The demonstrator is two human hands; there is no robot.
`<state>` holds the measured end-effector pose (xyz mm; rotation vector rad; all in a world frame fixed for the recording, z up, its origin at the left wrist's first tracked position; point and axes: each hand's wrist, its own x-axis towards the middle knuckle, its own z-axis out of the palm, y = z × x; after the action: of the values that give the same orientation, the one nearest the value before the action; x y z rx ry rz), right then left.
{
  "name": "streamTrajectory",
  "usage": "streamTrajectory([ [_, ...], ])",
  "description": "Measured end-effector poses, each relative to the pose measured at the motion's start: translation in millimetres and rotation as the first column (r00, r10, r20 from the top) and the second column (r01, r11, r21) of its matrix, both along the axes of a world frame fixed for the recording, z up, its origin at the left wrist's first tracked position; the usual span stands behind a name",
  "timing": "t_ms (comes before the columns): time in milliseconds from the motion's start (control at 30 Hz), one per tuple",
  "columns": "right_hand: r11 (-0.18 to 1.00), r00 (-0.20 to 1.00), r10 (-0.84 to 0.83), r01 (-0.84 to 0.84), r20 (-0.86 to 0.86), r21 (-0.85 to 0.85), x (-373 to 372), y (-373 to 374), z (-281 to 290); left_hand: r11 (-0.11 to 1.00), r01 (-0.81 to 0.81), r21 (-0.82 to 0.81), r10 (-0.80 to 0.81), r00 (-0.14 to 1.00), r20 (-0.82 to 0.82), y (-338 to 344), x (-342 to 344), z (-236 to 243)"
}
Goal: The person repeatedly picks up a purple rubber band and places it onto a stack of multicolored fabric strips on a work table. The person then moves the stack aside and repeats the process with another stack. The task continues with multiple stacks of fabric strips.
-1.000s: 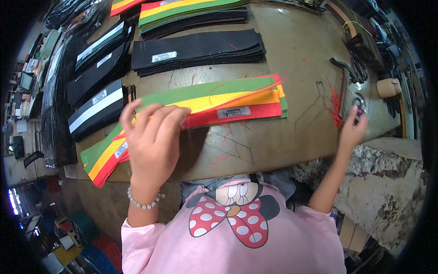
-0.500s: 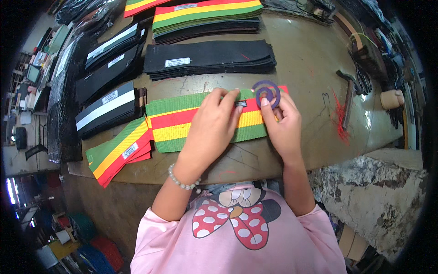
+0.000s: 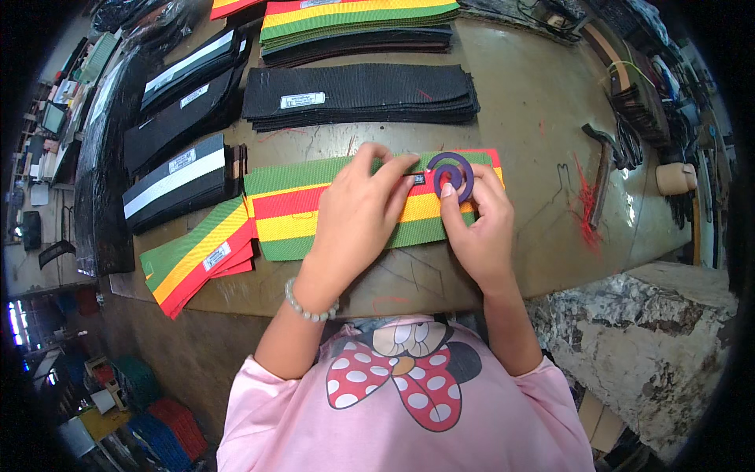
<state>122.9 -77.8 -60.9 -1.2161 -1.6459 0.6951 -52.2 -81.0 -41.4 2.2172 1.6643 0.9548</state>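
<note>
A wide green, yellow and red webbing strip (image 3: 299,228) lies across the table in front of me, on other striped pieces. My left hand (image 3: 358,208) rests on it, thumb and fingertips drawn together beside a small dark label (image 3: 418,179). A thin dark line shows by these fingertips; what they grip is too small to make out. My right hand (image 3: 481,224) pinches a purple spiral mosquito coil (image 3: 468,185) between thumb and fingers. The coil's pale outer tip is close to the label. At the strip's left end, several shorter striped pieces (image 3: 185,263) lie fanned at a slant.
Behind the strip is a stack of black webbing pieces (image 3: 362,90), with a striped stack (image 3: 362,23) farther back. Black-and-white stacks (image 3: 177,181) stand at the left. To the right are a hammer (image 3: 602,173), red threads (image 3: 586,200) and a tan roll (image 3: 675,179).
The coil in my right hand has moved slightly left and down, bringing its tip nearer the label and my left fingertips. My left hand stays on the strip; the whole view has shifted slightly.
</note>
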Motion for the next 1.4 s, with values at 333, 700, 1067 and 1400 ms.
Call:
streamTrajectory([
  [333, 0.996, 0.996, -0.045, 0.039, 0.073, 0.083, -3.1, -1.0, -5.1, 1.000, 0.013, 0.025, -0.011, 0.997, -0.074, 10.0, 11.8, -7.9],
  [700, 0.992, 0.998, -0.051, 0.045, 0.043, 0.117, -5.2, 1.4, -7.1, 0.993, -0.056, 0.103, 0.051, 0.997, 0.058, 0.5, 15.6, -13.7],
  [1067, 0.995, 0.998, -0.066, 0.066, -0.006, 0.068, -4.1, 0.7, -6.8, 0.997, 0.007, 0.080, -0.006, 1.000, -0.013, 4.7, 10.8, -14.6],
  [1400, 0.992, 0.995, -0.073, 0.066, 0.065, 0.104, -4.8, -0.2, -9.3, 0.990, -0.038, 0.135, 0.046, 0.997, -0.063, 7.6, 19.5, -18.5],
])
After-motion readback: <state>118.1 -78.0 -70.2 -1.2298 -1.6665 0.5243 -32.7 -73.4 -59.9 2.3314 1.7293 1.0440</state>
